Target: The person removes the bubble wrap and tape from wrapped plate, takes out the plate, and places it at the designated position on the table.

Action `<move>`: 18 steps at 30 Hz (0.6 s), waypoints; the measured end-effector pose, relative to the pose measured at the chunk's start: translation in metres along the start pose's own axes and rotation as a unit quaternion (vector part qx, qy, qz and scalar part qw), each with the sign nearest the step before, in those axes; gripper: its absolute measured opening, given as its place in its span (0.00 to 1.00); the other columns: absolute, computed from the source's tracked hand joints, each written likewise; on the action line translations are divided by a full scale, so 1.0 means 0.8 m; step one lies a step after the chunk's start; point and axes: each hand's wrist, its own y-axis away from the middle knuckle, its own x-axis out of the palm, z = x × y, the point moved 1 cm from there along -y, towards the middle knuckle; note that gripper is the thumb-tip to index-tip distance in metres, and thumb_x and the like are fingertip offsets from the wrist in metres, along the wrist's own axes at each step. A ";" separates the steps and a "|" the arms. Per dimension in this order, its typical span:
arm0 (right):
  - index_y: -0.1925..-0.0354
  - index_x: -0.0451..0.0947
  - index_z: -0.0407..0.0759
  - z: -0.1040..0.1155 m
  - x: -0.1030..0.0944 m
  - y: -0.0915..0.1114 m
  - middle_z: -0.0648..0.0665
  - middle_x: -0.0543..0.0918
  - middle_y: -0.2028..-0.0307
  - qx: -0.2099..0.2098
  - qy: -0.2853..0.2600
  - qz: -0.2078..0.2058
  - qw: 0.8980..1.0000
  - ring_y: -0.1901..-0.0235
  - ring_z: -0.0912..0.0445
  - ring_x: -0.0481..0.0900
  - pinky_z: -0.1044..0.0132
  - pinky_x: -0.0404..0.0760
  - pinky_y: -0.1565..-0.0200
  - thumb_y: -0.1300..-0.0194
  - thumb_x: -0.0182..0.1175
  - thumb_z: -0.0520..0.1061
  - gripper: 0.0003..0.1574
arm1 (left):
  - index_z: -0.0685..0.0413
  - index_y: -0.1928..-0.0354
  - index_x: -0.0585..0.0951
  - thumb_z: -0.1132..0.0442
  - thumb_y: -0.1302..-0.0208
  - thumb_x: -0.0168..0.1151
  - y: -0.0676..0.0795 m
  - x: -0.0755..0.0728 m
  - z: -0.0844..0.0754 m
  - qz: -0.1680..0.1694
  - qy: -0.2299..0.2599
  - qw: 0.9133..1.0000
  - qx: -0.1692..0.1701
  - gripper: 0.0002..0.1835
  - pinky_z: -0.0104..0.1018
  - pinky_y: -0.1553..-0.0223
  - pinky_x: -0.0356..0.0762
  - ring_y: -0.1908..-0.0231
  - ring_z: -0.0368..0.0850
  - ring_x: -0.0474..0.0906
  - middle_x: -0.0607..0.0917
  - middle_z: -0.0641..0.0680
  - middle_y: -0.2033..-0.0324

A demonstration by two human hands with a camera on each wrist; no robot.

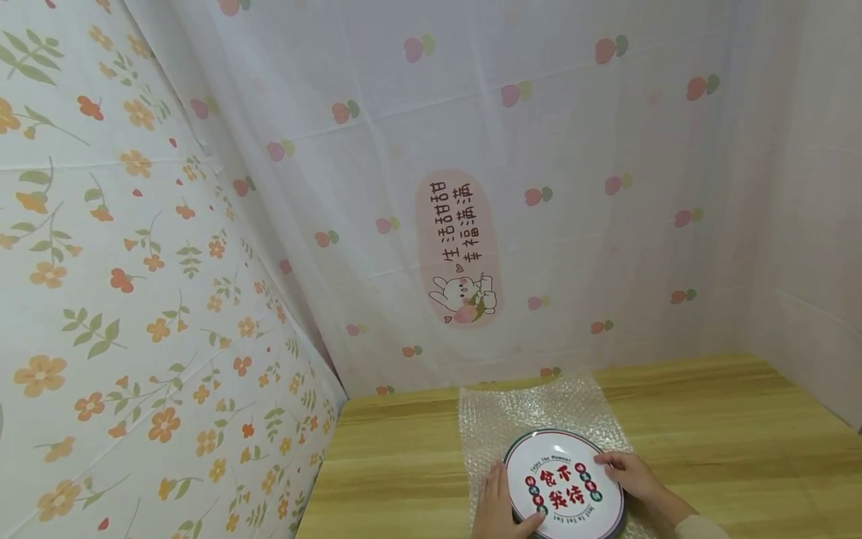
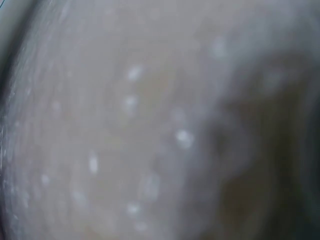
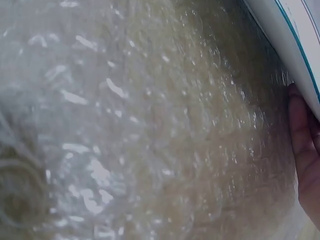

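A round white plate (image 1: 562, 468) with red characters, small English lettering and a green-and-red rim lies over a sheet of bubble wrap (image 1: 532, 404). My left hand (image 1: 497, 505) grips its left edge, thumb over the rim and fingers along the outside. On the opposite side my right hand (image 1: 636, 480) holds the edge, its thumb on top. Fingers (image 3: 302, 132) of that hand reach under the rim in the right wrist view, close to the bubble wrap. A dark edge shows beneath the plate; whether more plates are stacked there I cannot tell. The left wrist view is blurred.
Everything rests on a wood-grain table (image 1: 397, 449), near its front. A pale curtain (image 1: 572, 262) with a rabbit print hangs behind the table. Along the left side runs a flowered cloth (image 1: 148, 299), meeting the table's edge.
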 end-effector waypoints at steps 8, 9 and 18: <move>0.62 0.75 0.23 0.003 -0.002 -0.002 0.29 0.77 0.60 0.034 -0.032 -0.006 0.999 0.66 0.52 0.76 0.70 0.74 0.69 0.45 0.50 0.26 0.12 | 0.64 0.36 0.56 0.24 0.56 0.46 -0.005 0.002 0.000 0.005 0.004 1.000 -0.007 0.57 0.45 0.41 0.54 0.38 0.52 0.55 0.61 0.61 0.38; 0.62 0.75 0.23 0.004 -0.002 -0.002 0.28 0.77 0.60 0.036 -0.033 -0.008 0.999 0.65 0.50 0.76 0.70 0.74 0.69 0.45 0.49 0.26 0.12 | 0.65 0.36 0.56 0.24 0.56 0.46 -0.005 0.003 0.000 0.003 0.001 1.000 -0.005 0.57 0.46 0.41 0.54 0.38 0.52 0.55 0.61 0.61 0.38; 0.62 0.74 0.21 0.006 -0.005 0.004 0.26 0.76 0.60 0.037 -0.044 -0.034 0.998 0.67 0.52 0.76 0.71 0.74 0.70 0.47 0.46 0.25 0.14 | 0.69 0.38 0.58 0.22 0.56 0.42 0.001 0.007 0.003 -0.051 -0.054 0.996 0.043 0.58 0.44 0.44 0.60 0.40 0.53 0.60 0.64 0.63 0.40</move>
